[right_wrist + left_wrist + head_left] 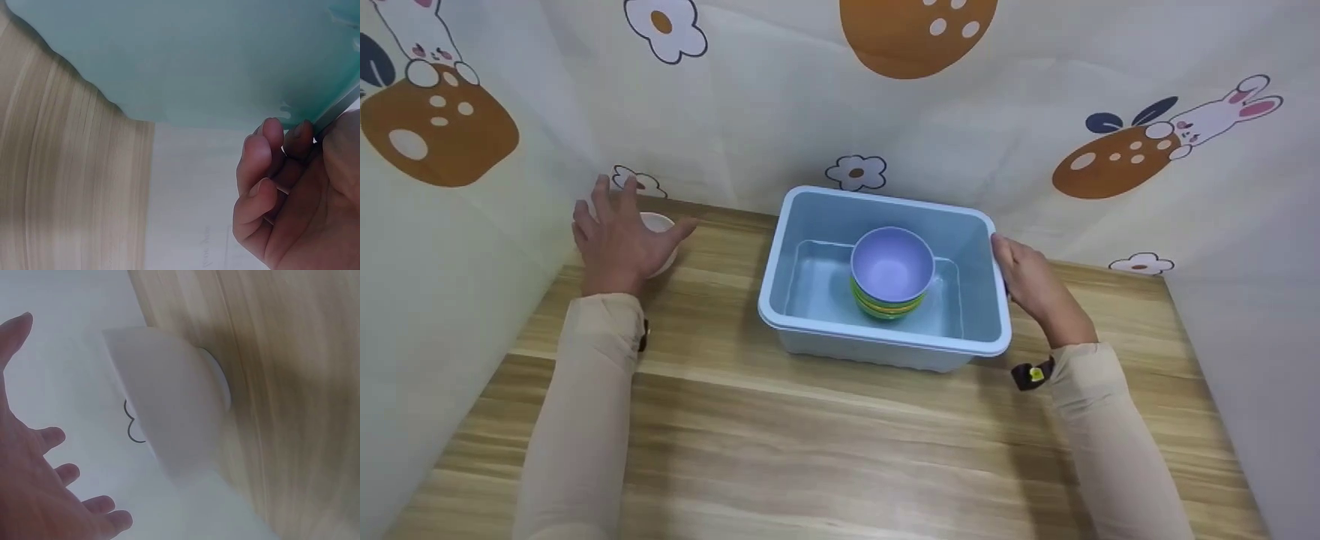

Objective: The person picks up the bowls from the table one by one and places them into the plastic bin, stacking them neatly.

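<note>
A white bowl (169, 394) stands upright on the wood-grain table at the back left. Over it my left hand (619, 244) is spread, fingers apart; in the left wrist view they are clear of the rim. The light blue plastic bin (829, 339) sits mid-table. My right hand (1035, 281) grips its right rim, fingers (257, 154) curled under the edge and thumb on top. Inside the bin is a nested stack of bowls, a purple bowl (892, 264) on top and green and yellow rims (887, 307) below.
A cloth backdrop (750, 97) with printed flowers, rabbits and orange fruit hangs behind the table. Plain pale walls stand at the left (457, 285) and right (1245, 337). The wooden tabletop (825, 450) stretches in front of the bin.
</note>
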`<state>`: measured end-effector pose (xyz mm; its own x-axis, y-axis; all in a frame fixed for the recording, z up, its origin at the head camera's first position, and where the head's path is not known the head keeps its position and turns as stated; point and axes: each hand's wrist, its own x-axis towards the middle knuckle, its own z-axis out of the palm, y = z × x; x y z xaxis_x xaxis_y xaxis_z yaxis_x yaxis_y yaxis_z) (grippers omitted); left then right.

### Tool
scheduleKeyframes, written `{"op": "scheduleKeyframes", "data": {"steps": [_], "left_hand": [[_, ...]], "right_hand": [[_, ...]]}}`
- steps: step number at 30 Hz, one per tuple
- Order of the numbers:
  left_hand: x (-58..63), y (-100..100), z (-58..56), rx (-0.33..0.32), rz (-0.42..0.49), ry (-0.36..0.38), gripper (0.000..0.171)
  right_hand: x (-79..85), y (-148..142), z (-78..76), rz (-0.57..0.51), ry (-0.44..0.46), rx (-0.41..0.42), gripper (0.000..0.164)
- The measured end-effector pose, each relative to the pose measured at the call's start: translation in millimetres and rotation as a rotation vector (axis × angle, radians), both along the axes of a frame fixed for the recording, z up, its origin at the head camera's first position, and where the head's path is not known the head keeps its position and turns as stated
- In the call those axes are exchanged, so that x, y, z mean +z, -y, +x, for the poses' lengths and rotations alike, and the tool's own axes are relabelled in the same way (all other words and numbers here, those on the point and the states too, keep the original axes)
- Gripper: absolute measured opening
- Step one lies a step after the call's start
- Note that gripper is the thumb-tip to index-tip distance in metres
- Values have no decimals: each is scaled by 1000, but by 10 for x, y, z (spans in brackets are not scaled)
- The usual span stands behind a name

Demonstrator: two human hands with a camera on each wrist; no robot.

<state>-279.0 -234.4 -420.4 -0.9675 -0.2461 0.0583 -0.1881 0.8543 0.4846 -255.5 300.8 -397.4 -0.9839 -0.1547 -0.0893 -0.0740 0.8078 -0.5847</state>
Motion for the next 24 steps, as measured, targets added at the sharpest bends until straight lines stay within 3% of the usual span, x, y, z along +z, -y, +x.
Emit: {"op": "scheduleKeyframes", "data": {"steps": [6,13,24], "left_hand": [[-77,36,-11,-1,21,31,129],[-154,60,25,-12,20,60,123],[-267,85,39,1,4,74,128]], "right_hand": [[-5,-23,-2,-21,30,-1,66],[-21,-23,-8,-33,30,-9,67],[-40,-14,-13,-38,24,-1,65]]}}
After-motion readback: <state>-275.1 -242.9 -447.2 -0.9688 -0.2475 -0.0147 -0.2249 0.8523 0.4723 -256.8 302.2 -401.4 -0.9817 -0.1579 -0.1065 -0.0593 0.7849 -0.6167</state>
